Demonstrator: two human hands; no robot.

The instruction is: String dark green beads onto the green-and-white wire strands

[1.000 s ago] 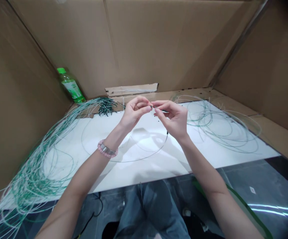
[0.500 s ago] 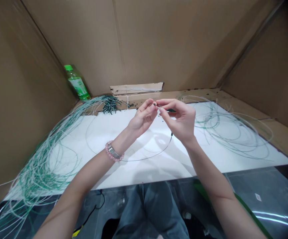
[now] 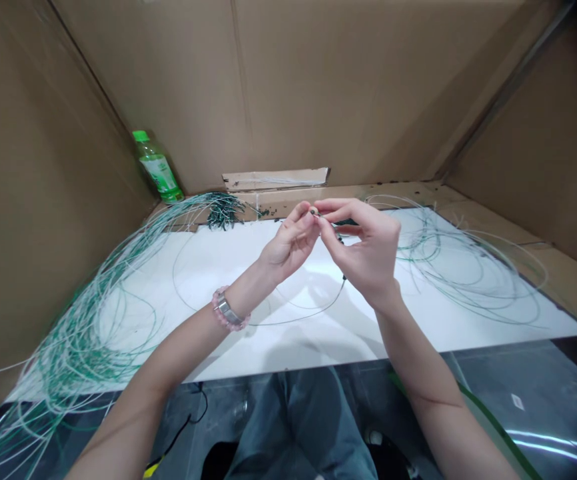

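Observation:
Above the white board, my left hand and my right hand meet fingertip to fingertip. Thumb and index finger of the left pinch a tiny dark green piece. The right hand is closed in a pinch against the same spot; a thin wire end seems to be between its fingers, though it is too small to be sure. Below the right palm hangs a small dark connector, and from it a thin wire curves left beneath my left wrist. Dark bits show partly hidden behind the right fingers.
A large bundle of green and white wires runs down the left side, its dark ends at the back. More loose wires coil on the right. A green-capped bottle leans in the left corner. Cardboard walls enclose the white board.
Both hands have shifted very slightly right, still pinched together. The right hand has turned a little, and the hanging connector sits slightly lower.

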